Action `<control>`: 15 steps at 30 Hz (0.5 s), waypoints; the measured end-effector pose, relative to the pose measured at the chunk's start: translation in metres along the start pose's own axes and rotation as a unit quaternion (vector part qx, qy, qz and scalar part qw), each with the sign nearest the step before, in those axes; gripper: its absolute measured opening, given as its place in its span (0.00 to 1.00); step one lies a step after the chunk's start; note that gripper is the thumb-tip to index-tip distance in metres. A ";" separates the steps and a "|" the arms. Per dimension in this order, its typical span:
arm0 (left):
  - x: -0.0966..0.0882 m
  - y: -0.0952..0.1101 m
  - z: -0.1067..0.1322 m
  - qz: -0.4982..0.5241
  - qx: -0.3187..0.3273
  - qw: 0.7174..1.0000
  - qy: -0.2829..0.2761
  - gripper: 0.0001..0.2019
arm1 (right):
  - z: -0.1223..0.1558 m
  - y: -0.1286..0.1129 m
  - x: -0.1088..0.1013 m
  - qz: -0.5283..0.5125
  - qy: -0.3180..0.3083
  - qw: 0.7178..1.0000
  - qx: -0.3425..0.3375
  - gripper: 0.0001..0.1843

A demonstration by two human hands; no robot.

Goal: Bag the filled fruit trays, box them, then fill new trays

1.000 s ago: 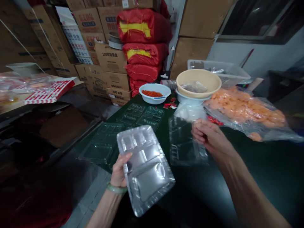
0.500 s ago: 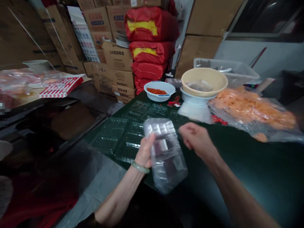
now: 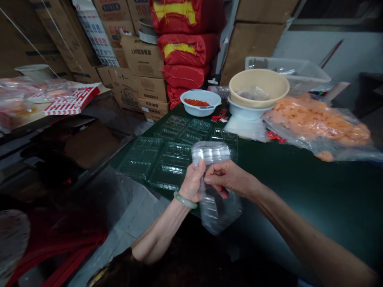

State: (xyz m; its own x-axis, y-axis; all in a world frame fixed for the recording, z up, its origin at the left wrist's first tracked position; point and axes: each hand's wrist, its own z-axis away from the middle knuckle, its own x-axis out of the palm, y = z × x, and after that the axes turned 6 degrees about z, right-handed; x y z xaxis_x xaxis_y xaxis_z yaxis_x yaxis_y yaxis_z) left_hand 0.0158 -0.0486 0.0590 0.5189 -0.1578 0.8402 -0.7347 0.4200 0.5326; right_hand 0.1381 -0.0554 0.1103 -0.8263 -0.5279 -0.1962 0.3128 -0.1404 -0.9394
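Observation:
My left hand (image 3: 194,181), with a pale green bangle on its wrist, grips a stack of clear plastic trays (image 3: 220,213) by its left side, thumb on top. Over the middle of the stack, my right hand (image 3: 229,179) has its thumb and forefinger pinched at the trays' left edge, close to the left thumb. How many trays the fingers hold cannot be made out. Several clear compartment trays lie flat on the dark green table just beyond, among them a near-left tray (image 3: 140,157) and one beside my left hand, a middle tray (image 3: 170,165).
A light blue basin (image 3: 206,110) holds orange-red shreds. Beside it a cream bowl (image 3: 259,97) is stacked on another blue basin (image 3: 247,111). A bag of orange rounds (image 3: 324,123) lies at right. Cartons (image 3: 142,57) and red sacks (image 3: 191,48) stand behind.
My right hand has moved left from beside the stack onto it, closing its fingers at the trays' edge. The left hand and stack have shifted slightly right in view.

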 end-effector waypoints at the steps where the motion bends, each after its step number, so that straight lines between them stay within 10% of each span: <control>1: -0.001 0.001 0.000 -0.010 0.009 1.000 -0.007 0.28 | 0.000 -0.005 0.003 0.022 0.007 1.000 -0.004 0.14; 15: -0.014 0.018 0.000 0.011 -0.029 1.000 -0.003 0.31 | -0.021 -0.008 0.005 0.028 -0.067 0.997 0.002 0.13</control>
State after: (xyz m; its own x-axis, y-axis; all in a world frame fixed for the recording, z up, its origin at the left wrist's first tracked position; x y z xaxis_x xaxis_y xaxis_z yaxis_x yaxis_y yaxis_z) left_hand -0.0049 -0.0385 0.0568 0.5002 -0.1524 0.8524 -0.7199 0.4738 0.5072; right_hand 0.1217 -0.0393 0.1106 -0.7375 -0.6424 -0.2081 0.3584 -0.1111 -0.9269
